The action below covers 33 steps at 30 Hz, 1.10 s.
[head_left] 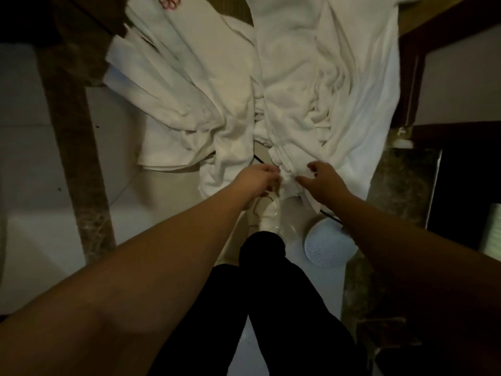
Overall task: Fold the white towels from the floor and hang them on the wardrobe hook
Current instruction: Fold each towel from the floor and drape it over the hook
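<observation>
1. White towels point(292, 85) hanging bunched ahead, lower ends over pale floor point(40, 164).
2. Left hand point(257, 179) pinching gathered towel bottom.
3. Right hand point(324, 180) half-curled, fingertips point(301, 180) touching same bunch.

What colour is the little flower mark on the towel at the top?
Red, on a white towel; seen in the head view.

I have both bare arms stretched forward and down, left hand point(256, 179) fingers curled, right hand point(322, 180) with thumb and fingers spread.
</observation>
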{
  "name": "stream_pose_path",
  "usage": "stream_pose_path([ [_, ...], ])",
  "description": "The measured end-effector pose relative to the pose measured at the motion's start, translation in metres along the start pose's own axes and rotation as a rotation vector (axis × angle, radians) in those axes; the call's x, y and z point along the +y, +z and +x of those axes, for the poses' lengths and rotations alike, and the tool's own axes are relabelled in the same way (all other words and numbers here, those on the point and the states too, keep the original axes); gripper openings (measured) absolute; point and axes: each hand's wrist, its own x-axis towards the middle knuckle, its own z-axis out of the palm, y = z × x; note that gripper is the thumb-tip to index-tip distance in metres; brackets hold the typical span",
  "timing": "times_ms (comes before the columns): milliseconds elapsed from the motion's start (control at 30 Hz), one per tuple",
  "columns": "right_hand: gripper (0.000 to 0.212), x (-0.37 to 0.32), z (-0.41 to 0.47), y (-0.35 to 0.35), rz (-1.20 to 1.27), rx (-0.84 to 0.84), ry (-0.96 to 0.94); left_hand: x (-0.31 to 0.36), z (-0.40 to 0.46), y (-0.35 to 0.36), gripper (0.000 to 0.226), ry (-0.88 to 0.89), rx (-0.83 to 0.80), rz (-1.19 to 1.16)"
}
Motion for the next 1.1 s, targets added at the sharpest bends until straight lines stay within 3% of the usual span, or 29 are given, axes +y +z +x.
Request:
stream_pose_path([
  [167,0.059,0.012,0.043,0.019,0.075,0.074,-0.046,-0.005,0.061,0.021,0.03,-0.037,-0.013,-0.041],
  [300,0.044,0.019,0.062,0.031,0.048,0.175,-0.07,-0.005,0.087,0.026,0.007,-0.041,0.021,-0.101],
  [467,0.025,0.02,0.066,0.037,-0.036,0.206,-0.077,-0.004,0.099,0.028,0.014,-0.016,0.05,-0.095],
  [533,0.026,0.018,0.062,0.034,-0.046,0.18,-0.08,0.003,0.095,0.033,0.006,-0.01,0.061,-0.081],
  [600,0.03,0.012,0.054,0.03,0.03,0.169,-0.053,0.01,0.089,0.037,0.013,0.007,0.052,-0.057],
  [700,0.037,0.007,0.033,0.019,0.12,0.188,-0.055,0.018,0.068,0.037,0.009,0.028,-0.025,-0.104],
  [800,0.042,0.007,0.008,0.004,0.062,0.196,-0.101,0.021,0.036,0.029,0.007,0.057,-0.115,-0.192],
  [867,0.035,-0.001,-0.015,-0.009,0.055,0.172,-0.122,0.026,0.002,0.019,0.013,0.087,-0.154,-0.271],
  [1100,0.03,-0.044,-0.112,-0.063,0.109,0.078,-0.149,0.071,-0.127,-0.03,0.023,0.231,-0.015,-0.506],
])
